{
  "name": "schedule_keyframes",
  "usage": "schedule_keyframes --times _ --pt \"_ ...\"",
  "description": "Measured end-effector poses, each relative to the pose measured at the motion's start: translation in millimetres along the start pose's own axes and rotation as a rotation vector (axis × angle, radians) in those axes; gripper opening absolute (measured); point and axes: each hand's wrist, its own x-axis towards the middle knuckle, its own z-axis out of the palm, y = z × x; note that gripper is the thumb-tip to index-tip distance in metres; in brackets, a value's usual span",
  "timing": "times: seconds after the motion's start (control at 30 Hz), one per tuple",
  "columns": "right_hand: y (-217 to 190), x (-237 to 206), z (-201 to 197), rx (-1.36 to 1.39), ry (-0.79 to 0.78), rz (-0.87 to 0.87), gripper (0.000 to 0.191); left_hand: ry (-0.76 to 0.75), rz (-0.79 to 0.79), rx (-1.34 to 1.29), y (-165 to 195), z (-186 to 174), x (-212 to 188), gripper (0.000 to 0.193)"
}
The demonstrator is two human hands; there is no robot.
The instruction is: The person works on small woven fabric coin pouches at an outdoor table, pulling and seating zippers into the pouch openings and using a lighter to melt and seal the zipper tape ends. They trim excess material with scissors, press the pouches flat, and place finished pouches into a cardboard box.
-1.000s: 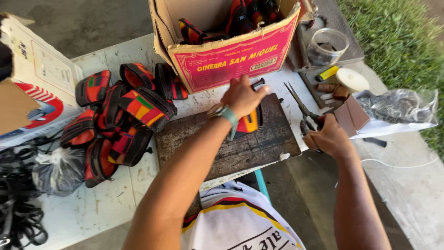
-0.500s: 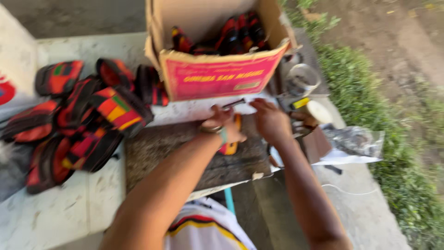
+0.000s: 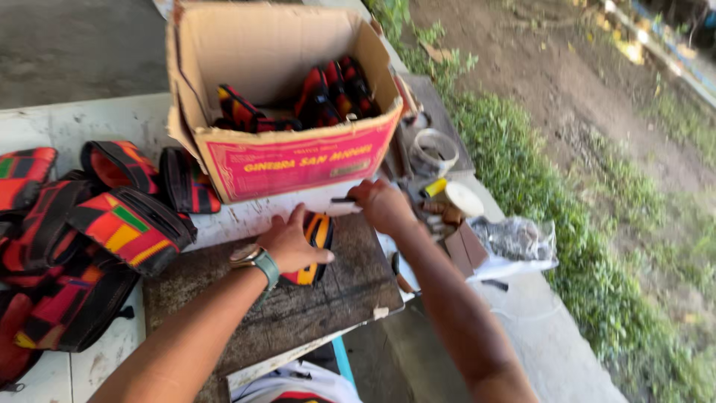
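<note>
My left hand (image 3: 293, 244), with a watch on the wrist, presses flat on a small striped red, orange and black fabric piece (image 3: 319, 233) lying on a dark wooden board (image 3: 328, 298). My right hand (image 3: 382, 205) is closed around a thin dark tool (image 3: 341, 200) just beyond the board's far edge, close to the top of the fabric piece.
An open cardboard box (image 3: 291, 160) with a pink front holds several striped fabric pieces. More such pieces (image 3: 89, 231) are piled at the left on the white table (image 3: 82, 127). A roll of tape (image 3: 434, 149), a plastic bag (image 3: 514, 239) and small tools lie right. Grass borders the table.
My right hand has come over from the tools at the right to the fabric piece with a thin tool in it. The view has swung right; my left hand stays on the piece.
</note>
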Motion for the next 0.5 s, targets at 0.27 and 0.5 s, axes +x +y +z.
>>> schedule_keyframes --times 0.27,0.5 --pt "135 -52 -32 0.165 -0.081 0.428 0.024 0.082 0.081 -0.100 4 2 8 0.120" --pt "186 -50 -47 0.265 -0.148 0.723 0.026 0.141 0.147 -0.151 0 4 31 0.118"
